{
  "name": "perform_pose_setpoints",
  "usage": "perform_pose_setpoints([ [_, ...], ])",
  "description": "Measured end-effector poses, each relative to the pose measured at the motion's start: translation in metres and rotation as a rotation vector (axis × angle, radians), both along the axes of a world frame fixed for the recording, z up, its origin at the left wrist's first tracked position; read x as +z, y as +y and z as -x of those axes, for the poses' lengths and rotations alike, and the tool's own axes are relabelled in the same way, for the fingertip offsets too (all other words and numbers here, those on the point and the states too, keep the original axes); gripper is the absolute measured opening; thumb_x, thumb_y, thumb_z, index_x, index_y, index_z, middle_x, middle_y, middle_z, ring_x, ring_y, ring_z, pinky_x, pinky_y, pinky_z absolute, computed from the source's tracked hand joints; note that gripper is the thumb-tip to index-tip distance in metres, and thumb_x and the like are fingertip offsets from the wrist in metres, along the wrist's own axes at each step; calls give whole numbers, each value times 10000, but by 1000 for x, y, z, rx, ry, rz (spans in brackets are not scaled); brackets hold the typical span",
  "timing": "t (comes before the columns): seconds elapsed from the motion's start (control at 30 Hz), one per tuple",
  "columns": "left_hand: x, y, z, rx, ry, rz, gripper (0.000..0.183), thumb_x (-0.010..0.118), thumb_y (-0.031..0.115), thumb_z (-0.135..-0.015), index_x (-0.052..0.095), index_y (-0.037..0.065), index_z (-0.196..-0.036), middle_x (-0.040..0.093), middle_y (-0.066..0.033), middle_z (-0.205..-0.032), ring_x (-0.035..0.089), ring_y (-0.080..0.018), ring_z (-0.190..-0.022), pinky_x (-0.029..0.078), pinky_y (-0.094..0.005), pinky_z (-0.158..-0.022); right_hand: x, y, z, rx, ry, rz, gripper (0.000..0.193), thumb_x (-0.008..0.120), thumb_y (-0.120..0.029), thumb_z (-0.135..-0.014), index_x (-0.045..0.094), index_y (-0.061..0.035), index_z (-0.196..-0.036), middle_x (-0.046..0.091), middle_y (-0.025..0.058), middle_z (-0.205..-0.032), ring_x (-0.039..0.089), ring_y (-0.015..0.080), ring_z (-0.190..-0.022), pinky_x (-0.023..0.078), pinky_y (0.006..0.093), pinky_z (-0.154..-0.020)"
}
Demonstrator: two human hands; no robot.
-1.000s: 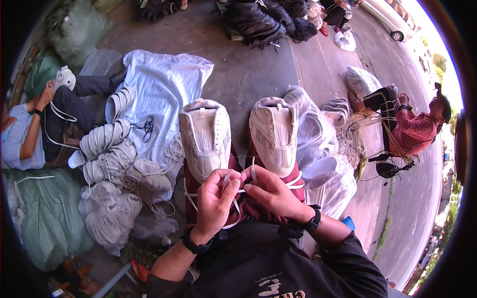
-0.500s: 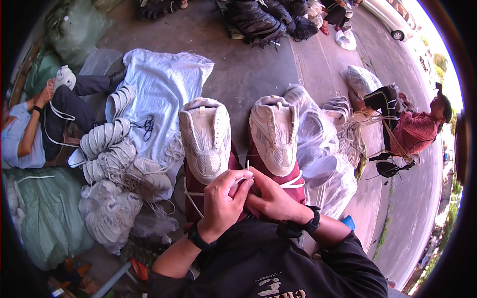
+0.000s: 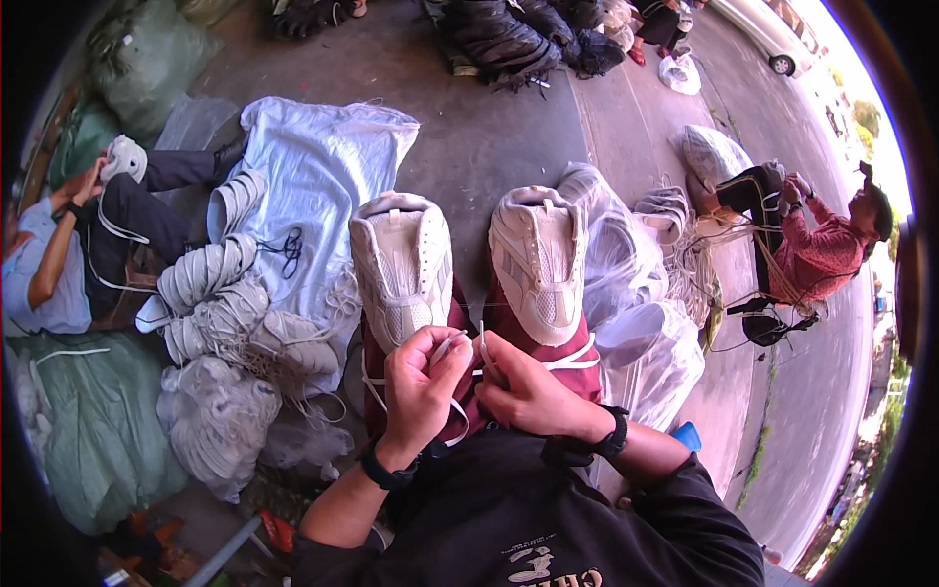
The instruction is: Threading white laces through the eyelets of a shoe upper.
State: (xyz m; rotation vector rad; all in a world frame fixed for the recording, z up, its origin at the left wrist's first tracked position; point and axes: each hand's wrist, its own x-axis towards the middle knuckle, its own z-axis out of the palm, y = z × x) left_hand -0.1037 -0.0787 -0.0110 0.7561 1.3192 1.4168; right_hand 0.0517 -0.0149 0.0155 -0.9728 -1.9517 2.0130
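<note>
Two pale cream-and-white shoe uppers rest side by side on my knees, toes pointing back at me: a left shoe upper point(image 3: 399, 259) and a right shoe upper point(image 3: 539, 262). Their eyelets look unlaced. Just below the toes, my left hand point(image 3: 419, 391) pinches a white shoelace point(image 3: 460, 419) between thumb and fingertips, a short end poking out. Close beside it, my right hand point(image 3: 528, 391) is closed on a white lace too, its tip standing up from the fingers. Whether both hold one lace I cannot tell. More white lace wraps around my maroon trouser legs point(image 3: 577, 364).
Stacked shoe uppers point(image 3: 210, 274) lie left beside a pale plastic sheet point(image 3: 328, 161). Clear plastic bags point(image 3: 646, 352) sit right of my knees. A green sack point(image 3: 98, 430) lies lower left. Co-workers sit at left point(image 3: 44, 264) and right point(image 3: 817, 249). Dark bundles point(image 3: 509, 44) lie ahead.
My hands, pressed together before, have parted slightly. The left has shifted a little left, and lace now shows at each set of fingertips and hanging below the left hand.
</note>
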Motion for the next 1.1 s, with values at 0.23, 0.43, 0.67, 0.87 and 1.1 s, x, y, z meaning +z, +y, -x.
perform_pose_setpoints([
  [0.23,0,-3,3,7,-307,46,90,558,137,-969,556,47,-966,445,95,-689,339,28,-561,255,-167,-495,1,-1,0,-68,150,201,257,521,24,-873,442,-15,-1114,467,35,-862,425,79,-751,412,256,-658],
  [0.43,5,-1,-7,-26,144,-68,102,632,89,-921,588,4,-956,581,23,-741,498,-15,-646,424,-196,-581,-5,1,-4,-13,13,116,256,542,-3,-872,440,-6,-1106,488,73,-875,475,108,-793,435,281,-707],
  [0.67,10,3,-13,-50,543,-158,97,695,46,-848,648,1,-920,625,-27,-721,448,-27,-574,391,-226,-517,-10,-3,-3,-63,106,-7,278,553,-16,-865,422,-5,-1109,492,133,-869,494,178,-788,444,335,-708],
  [0.87,9,3,-14,-47,590,-166,99,687,49,-840,643,-8,-908,646,-76,-737,558,-108,-638,445,-260,-575,-18,-4,-3,-40,154,-102,270,554,-18,-870,416,3,-1102,498,150,-882,502,187,-789,447,339,-710],
  [1.1,3,-2,-4,-44,227,-10,100,650,81,-874,631,-16,-885,620,7,-765,525,-25,-671,437,-202,-606,-11,-2,-3,11,74,-3,214,559,-31,-891,441,6,-1065,487,102,-829,480,129,-761,435,306,-684],
])
